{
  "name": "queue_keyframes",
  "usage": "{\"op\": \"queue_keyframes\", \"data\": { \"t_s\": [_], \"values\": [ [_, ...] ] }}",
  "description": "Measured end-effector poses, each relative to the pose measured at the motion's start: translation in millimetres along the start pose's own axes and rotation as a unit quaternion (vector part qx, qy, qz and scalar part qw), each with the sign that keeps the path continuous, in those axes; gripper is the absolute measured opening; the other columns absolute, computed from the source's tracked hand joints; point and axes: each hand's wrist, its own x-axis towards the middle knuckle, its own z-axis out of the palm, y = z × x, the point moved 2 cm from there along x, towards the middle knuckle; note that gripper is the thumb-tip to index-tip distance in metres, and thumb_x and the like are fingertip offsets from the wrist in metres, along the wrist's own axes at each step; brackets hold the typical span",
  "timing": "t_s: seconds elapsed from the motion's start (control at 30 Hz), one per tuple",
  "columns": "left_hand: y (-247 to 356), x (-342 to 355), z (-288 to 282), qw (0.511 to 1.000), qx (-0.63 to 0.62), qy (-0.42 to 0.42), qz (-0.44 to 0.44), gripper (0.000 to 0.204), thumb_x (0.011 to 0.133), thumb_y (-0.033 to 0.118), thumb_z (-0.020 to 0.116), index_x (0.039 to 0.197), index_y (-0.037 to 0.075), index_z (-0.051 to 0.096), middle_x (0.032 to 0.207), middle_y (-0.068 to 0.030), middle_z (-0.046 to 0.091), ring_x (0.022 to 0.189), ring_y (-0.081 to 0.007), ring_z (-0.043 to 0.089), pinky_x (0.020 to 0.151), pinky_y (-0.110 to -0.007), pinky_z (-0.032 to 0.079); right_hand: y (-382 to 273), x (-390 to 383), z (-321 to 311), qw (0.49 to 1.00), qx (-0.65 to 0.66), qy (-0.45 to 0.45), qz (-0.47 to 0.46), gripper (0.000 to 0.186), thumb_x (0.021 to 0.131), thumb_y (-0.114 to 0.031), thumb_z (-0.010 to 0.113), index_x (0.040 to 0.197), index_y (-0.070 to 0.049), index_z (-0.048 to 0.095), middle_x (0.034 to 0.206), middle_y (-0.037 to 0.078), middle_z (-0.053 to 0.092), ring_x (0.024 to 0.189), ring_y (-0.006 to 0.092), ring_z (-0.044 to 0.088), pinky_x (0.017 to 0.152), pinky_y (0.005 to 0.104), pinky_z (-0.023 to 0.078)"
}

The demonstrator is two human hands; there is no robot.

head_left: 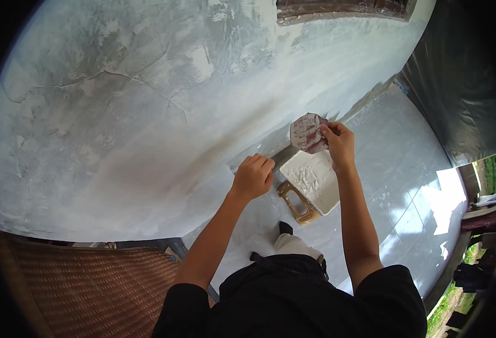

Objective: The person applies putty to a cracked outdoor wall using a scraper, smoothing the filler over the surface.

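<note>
My right hand [339, 142] grips a flat, angular reddish piece [307, 133] smeared with white paste, thumb over its face. My left hand [254, 173] is raised near the lower wall with fingers curled; whether it holds anything is hidden. Below and between my hands sits a white rectangular tray [325, 197] with thick white paste inside, on or against a yellow-brown frame [299, 212] with an oblong opening. The mottled white-grey plastered wall [124, 129] fills the upper left, with cracks and patchy coating.
Pale tiled floor [394, 203] stretches right, sunlit toward its edge. A brown woven panel [90, 287] lies at lower left. Dark sheeting [456, 96] hangs at right, beside an opening onto greenery. A brown-framed recess [341, 11] is high in the wall. My foot [285, 228] stands below the tray.
</note>
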Motion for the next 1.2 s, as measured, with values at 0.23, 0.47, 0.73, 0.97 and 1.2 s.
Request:
{"op": "queue_keyframes", "data": {
  "t_s": [0.23,0.47,0.73,0.97,1.2],
  "values": [
    [1,-39,109,0.975,-0.058,-0.186,-0.110,0.012,0.081,0.004,0.062,0.093,0.004,0.065,0.084,-0.0137,0.068,0.083,-0.0354,0.064,0.075,-0.047,0.051,95,4,-95,0.987,-0.015,0.066,0.142,0.018,0.088,-0.002,0.069,0.105,0.006,0.069,0.083,0.005,0.068,0.067,0.0095,0.059,0.062,0.0238,0.048],
    [10,-81,170,0.918,-0.064,-0.320,-0.224,0.043,0.091,0.020,0.062,0.128,0.002,0.050,0.109,-0.0178,0.065,0.099,-0.0356,0.063,0.082,-0.049,0.051,190,-10,-132,0.962,-0.155,0.065,0.215,0.017,0.088,-0.003,0.068,0.104,0.003,0.071,0.085,0.004,0.070,0.070,0.0102,0.061,0.062,0.0262,0.049],
    [8,-111,209,0.843,-0.083,-0.429,-0.314,0.046,0.096,0.024,0.057,0.135,0.002,0.047,0.126,-0.0199,0.061,0.116,-0.0378,0.058,0.096,-0.048,0.047,291,-29,-144,0.924,-0.266,0.092,0.258,0.021,0.081,-0.010,0.072,0.100,-0.001,0.074,0.084,0.012,0.075,0.077,0.0208,0.072,0.074,0.0340,0.054],
    [2,-123,224,0.791,-0.073,-0.489,-0.359,0.040,0.096,0.025,0.057,0.129,0.003,0.053,0.122,-0.0187,0.064,0.112,-0.0372,0.060,0.095,-0.048,0.048,330,6,-129,0.915,-0.330,0.048,0.226,0.020,0.082,-0.016,0.072,0.098,-0.005,0.075,0.084,0.015,0.074,0.078,0.0280,0.072,0.076,0.0370,0.054],
    [-5,-154,237,0.837,-0.055,-0.424,-0.341,0.039,0.095,0.028,0.058,0.126,0.005,0.053,0.110,-0.0158,0.065,0.100,-0.0348,0.064,0.084,-0.049,0.051,346,42,-76,0.916,-0.383,-0.094,0.076,0.018,0.084,-0.016,0.067,0.099,-0.010,0.076,0.087,0.018,0.072,0.082,0.0358,0.070,0.076,0.0435,0.055]
  ]
}}
